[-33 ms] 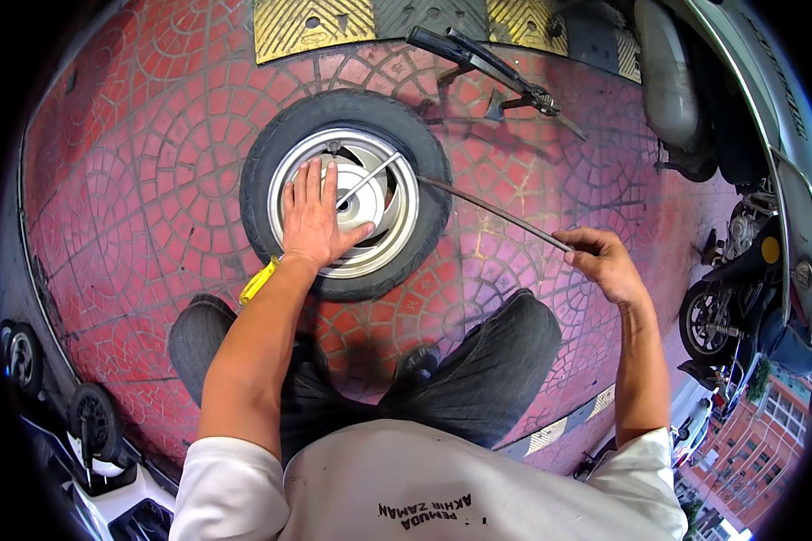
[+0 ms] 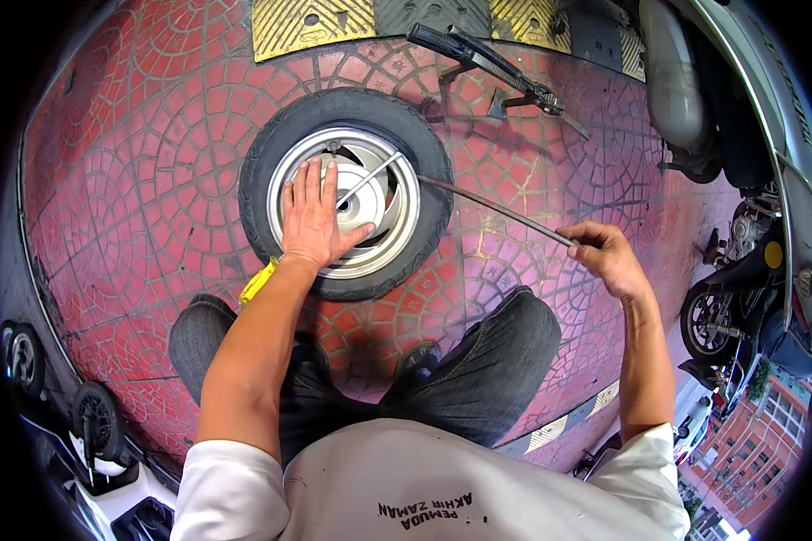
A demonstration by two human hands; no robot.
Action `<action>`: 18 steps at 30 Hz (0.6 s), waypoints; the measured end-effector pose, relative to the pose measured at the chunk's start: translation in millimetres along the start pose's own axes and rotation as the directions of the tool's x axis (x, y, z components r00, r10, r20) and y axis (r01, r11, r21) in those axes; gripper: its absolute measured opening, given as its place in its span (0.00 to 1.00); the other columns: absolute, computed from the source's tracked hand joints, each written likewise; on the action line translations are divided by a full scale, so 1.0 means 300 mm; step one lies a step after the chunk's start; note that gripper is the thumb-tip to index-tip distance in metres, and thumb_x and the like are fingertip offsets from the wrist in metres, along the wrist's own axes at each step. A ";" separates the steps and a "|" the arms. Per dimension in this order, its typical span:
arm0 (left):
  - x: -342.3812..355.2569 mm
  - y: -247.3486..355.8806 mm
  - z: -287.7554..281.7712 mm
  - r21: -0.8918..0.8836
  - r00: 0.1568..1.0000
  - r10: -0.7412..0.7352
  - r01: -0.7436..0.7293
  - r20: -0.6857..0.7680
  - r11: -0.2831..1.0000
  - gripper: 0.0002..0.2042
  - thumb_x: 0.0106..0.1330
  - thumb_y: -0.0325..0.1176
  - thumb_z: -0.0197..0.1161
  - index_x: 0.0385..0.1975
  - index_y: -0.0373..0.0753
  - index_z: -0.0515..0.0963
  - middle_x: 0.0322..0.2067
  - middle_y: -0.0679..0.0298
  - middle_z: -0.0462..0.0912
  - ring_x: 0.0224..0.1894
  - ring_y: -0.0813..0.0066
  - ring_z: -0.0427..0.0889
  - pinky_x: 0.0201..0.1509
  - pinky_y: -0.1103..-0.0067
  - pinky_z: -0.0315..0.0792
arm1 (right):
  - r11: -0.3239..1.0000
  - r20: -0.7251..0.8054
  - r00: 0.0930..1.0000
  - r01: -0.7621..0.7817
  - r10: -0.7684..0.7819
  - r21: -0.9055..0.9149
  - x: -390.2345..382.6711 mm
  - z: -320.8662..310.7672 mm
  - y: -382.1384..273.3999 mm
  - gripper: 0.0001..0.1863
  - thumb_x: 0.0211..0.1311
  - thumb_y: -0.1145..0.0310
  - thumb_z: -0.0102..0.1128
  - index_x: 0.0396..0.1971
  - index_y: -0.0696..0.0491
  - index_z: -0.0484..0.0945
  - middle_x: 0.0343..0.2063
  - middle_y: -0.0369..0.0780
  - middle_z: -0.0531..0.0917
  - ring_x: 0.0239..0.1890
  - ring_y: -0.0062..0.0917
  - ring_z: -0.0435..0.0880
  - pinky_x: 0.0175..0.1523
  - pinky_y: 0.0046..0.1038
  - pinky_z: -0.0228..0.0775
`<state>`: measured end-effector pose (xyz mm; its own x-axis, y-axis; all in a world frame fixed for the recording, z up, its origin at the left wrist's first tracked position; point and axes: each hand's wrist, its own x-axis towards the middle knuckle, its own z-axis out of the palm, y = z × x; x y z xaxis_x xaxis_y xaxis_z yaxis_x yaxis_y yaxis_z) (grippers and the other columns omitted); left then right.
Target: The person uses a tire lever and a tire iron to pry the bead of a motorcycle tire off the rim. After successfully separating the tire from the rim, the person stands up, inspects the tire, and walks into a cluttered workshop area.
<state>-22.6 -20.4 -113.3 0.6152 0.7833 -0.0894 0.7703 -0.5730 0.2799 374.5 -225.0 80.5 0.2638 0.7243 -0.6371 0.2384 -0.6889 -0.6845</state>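
Red patterned brick floor (image 2: pixel 153 180) outdoors; my left hand (image 2: pixel 316 221) spread flat on silver rim (image 2: pixel 397 243) of black rubber tire (image 2: pixel 334 108), right hand (image 2: pixel 609 257) gripping thin metal lever (image 2: pixel 496 207).

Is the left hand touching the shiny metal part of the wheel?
Touching. In the head view the left hand lies flat, palm down, on the silver rim of the wheel, its fingers spread over the metal with no gap showing.

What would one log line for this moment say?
left hand: flat on wheel rim | right hand: gripping tyre lever | tyre: on paving
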 end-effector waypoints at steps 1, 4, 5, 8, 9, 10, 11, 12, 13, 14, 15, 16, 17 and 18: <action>0.000 -0.005 0.002 0.004 1.000 -0.001 0.001 0.006 1.000 0.59 0.54 0.70 0.70 0.79 0.36 0.56 0.79 0.45 0.54 0.81 0.45 0.51 0.81 0.49 0.48 | 0.998 0.003 0.998 -0.060 0.060 -0.005 0.035 -0.017 -0.011 0.16 0.63 0.74 0.67 0.50 0.61 0.87 0.37 0.34 0.86 0.38 0.16 0.79 0.46 0.22 0.71; -0.002 -0.013 -0.003 0.005 0.999 -0.006 0.006 0.035 1.000 0.59 0.54 0.70 0.70 0.79 0.35 0.56 0.79 0.44 0.53 0.81 0.44 0.50 0.81 0.48 0.48 | 0.978 0.042 0.977 -0.205 0.207 -0.044 0.132 -0.084 -0.074 0.15 0.61 0.69 0.69 0.47 0.59 0.88 0.31 0.31 0.85 0.28 0.12 0.74 0.32 0.18 0.63; 0.000 -0.011 -0.007 0.006 0.999 -0.006 0.006 0.040 1.000 0.59 0.54 0.70 0.70 0.79 0.35 0.55 0.79 0.43 0.53 0.81 0.43 0.50 0.81 0.49 0.48 | 0.979 0.034 0.981 -0.189 0.192 -0.070 0.177 -0.108 -0.082 0.14 0.61 0.70 0.69 0.45 0.59 0.88 0.27 0.30 0.83 0.26 0.11 0.72 0.30 0.17 0.60; 0.006 -0.002 -0.007 0.005 0.999 0.008 -0.008 0.050 1.000 0.59 0.54 0.70 0.70 0.78 0.33 0.55 0.79 0.41 0.53 0.81 0.42 0.50 0.81 0.49 0.47 | 0.979 0.101 0.985 -0.122 0.139 -0.161 0.328 -0.209 -0.059 0.13 0.59 0.70 0.70 0.41 0.59 0.89 0.24 0.29 0.80 0.22 0.11 0.70 0.26 0.18 0.57; 0.010 -0.003 -0.004 0.007 0.999 0.015 -0.015 0.045 1.000 0.59 0.54 0.70 0.70 0.78 0.33 0.55 0.78 0.41 0.53 0.81 0.41 0.50 0.81 0.49 0.47 | 0.976 0.128 0.979 -0.135 0.158 -0.171 0.383 -0.237 -0.059 0.12 0.58 0.69 0.70 0.40 0.59 0.88 0.23 0.29 0.80 0.21 0.11 0.69 0.25 0.19 0.56; 0.016 -0.006 -0.004 0.007 0.999 0.023 -0.024 0.036 1.000 0.59 0.55 0.70 0.70 0.78 0.33 0.55 0.78 0.40 0.53 0.81 0.41 0.50 0.81 0.48 0.48 | 0.972 0.152 0.973 -0.145 0.174 -0.184 0.428 -0.253 -0.070 0.11 0.58 0.69 0.70 0.39 0.59 0.88 0.23 0.28 0.79 0.20 0.11 0.68 0.24 0.20 0.55; 0.019 -0.009 -0.003 0.004 0.999 0.029 -0.029 0.036 1.000 0.59 0.55 0.70 0.69 0.78 0.33 0.55 0.78 0.40 0.53 0.81 0.40 0.50 0.81 0.48 0.47 | 0.969 0.165 0.969 -0.151 0.184 -0.194 0.461 -0.262 -0.081 0.11 0.57 0.69 0.70 0.38 0.58 0.88 0.23 0.29 0.79 0.21 0.11 0.68 0.24 0.19 0.54; 0.016 -0.007 -0.003 -0.004 0.999 0.035 -0.034 0.039 0.999 0.59 0.55 0.70 0.69 0.78 0.32 0.55 0.78 0.39 0.53 0.81 0.39 0.50 0.80 0.47 0.47 | 0.965 0.176 0.964 -0.162 0.199 -0.206 0.480 -0.266 -0.099 0.11 0.56 0.69 0.71 0.37 0.58 0.88 0.23 0.29 0.79 0.21 0.10 0.69 0.24 0.18 0.54; 0.017 -0.004 -0.001 -0.014 0.998 0.045 -0.044 0.041 0.999 0.59 0.55 0.70 0.69 0.78 0.32 0.55 0.78 0.39 0.53 0.81 0.39 0.49 0.80 0.46 0.47 | 0.960 0.182 0.959 -0.174 0.215 -0.217 0.495 -0.272 -0.109 0.10 0.56 0.69 0.71 0.36 0.58 0.88 0.23 0.29 0.80 0.22 0.10 0.69 0.24 0.18 0.53; 0.025 -0.003 0.002 -0.021 0.997 0.049 -0.048 0.054 0.999 0.59 0.54 0.69 0.71 0.78 0.32 0.55 0.78 0.38 0.53 0.81 0.38 0.49 0.80 0.46 0.47 | 0.959 0.208 0.947 -0.202 0.243 -0.200 0.507 -0.283 -0.104 0.10 0.57 0.68 0.70 0.36 0.59 0.88 0.23 0.30 0.80 0.24 0.14 0.75 0.27 0.19 0.61; 0.032 0.000 0.007 -0.034 0.997 0.057 -0.055 0.048 0.998 0.59 0.54 0.69 0.71 0.78 0.32 0.55 0.78 0.39 0.53 0.81 0.38 0.49 0.80 0.46 0.47 | 0.969 0.198 0.965 -0.129 0.172 -0.211 0.492 -0.282 -0.090 0.10 0.58 0.69 0.69 0.36 0.59 0.87 0.23 0.30 0.81 0.25 0.16 0.76 0.30 0.20 0.65; 0.029 0.000 0.007 -0.041 0.998 0.056 -0.054 0.043 0.998 0.59 0.54 0.68 0.72 0.77 0.31 0.55 0.78 0.39 0.53 0.81 0.38 0.49 0.80 0.46 0.47 | 0.974 0.198 0.976 -0.050 0.095 -0.222 0.472 -0.260 -0.074 0.10 0.58 0.70 0.69 0.37 0.60 0.87 0.23 0.31 0.82 0.27 0.17 0.78 0.33 0.22 0.69; 0.028 0.004 0.008 -0.050 0.998 0.059 -0.057 0.037 0.997 0.59 0.54 0.68 0.72 0.77 0.31 0.55 0.78 0.39 0.52 0.81 0.38 0.49 0.80 0.46 0.46 | 0.972 0.196 0.980 0.028 0.019 -0.234 0.433 -0.240 -0.063 0.10 0.59 0.71 0.69 0.37 0.61 0.87 0.23 0.31 0.83 0.28 0.19 0.80 0.36 0.23 0.73; 0.019 0.001 -0.005 -0.020 0.998 0.036 -0.035 0.060 0.999 0.60 0.54 0.67 0.73 0.78 0.31 0.54 0.78 0.39 0.52 0.82 0.39 0.48 0.81 0.47 0.46 | 0.942 0.109 0.994 0.032 0.005 -0.334 0.370 -0.155 -0.128 0.11 0.58 0.70 0.71 0.39 0.60 0.87 0.26 0.35 0.85 0.31 0.24 0.84 0.39 0.27 0.76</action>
<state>-19.1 -15.7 -112.3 0.6515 0.7462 -0.1369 0.7448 -0.5949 0.3022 438.0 -119.5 52.6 0.1618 0.7199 -0.6749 0.5454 -0.6352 -0.5468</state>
